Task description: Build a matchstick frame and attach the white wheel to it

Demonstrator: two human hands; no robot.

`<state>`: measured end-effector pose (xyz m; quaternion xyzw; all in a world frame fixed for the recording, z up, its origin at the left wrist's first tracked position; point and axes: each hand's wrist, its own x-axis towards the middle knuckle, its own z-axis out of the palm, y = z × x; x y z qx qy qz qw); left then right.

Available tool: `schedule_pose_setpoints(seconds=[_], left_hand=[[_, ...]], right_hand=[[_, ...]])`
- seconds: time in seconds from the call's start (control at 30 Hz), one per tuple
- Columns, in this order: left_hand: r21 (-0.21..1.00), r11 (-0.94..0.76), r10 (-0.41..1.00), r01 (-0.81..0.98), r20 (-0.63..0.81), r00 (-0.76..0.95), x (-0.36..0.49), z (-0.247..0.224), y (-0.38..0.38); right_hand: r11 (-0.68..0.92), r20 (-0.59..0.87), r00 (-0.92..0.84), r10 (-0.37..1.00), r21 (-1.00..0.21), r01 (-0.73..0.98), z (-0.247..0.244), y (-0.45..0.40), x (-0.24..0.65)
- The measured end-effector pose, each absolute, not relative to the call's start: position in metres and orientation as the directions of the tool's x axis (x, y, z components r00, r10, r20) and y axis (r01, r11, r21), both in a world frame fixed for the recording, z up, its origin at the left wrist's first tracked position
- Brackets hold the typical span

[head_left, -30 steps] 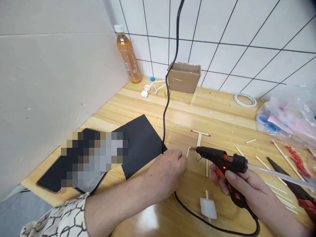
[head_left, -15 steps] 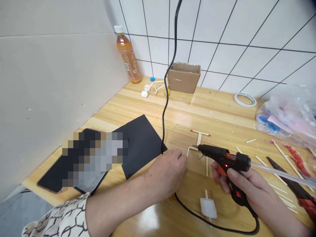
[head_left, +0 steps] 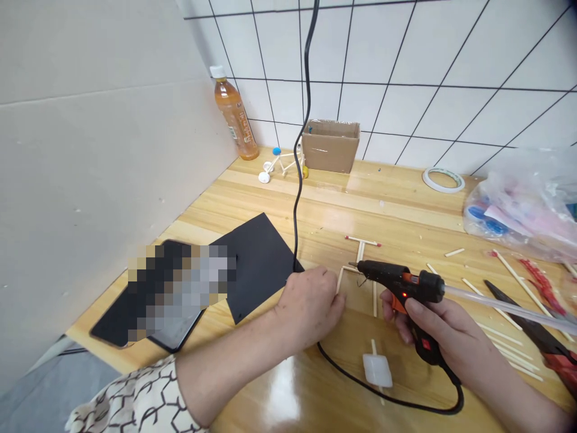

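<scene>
My right hand is wrapped round the handle of a black and orange glue gun, whose small red light is lit. A clear glue stick sticks out of its back. The nozzle is at the top of a frame of thin wooden sticks. Beyond the frame, red-tipped matchsticks form a T. At the frame's left side, my left hand has its fingers curled together near the left stick; its fingertips are partly hidden. A white block on a stick lies in front.
A black cord hangs down the middle. Black card and phones lie left. Behind are a bottle, a small stick model, a cardboard box and tape. Scissors and a plastic bag lie right.
The view has shifted slightly. The glue gun's nozzle has moved a little left along the top of the frame. My left thumb shows more clearly beside the left stick.
</scene>
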<state>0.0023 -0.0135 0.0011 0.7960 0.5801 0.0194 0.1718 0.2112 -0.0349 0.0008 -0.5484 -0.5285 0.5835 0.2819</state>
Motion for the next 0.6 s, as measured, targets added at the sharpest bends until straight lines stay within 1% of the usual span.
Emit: schedule_pose_setpoints(seconds=[0.07, 0.4, 0.6], left_hand=[[0.285, -0.263, 0.933, 0.922, -0.167, 0.318, 0.0031, 0.0, -0.0128], [0.237, -0.26, 0.937, 0.936, -0.173, 0.304, 0.0069, 0.0027, -0.0131], [0.227, -0.246, 0.937, 0.942, -0.195, 0.292, 0.0078, 0.0029, -0.0124]], right_hand=[[-0.278, -0.328, -0.215, 0.92, -0.932, 0.233, 0.0028, -0.0351, 0.2091], [-0.237, -0.335, -0.327, 0.884, -0.922, 0.305, 0.0015, -0.032, 0.212], [-0.245, -0.342, -0.33, 0.88, -0.921, 0.302, -0.0003, -0.0323, 0.2116]])
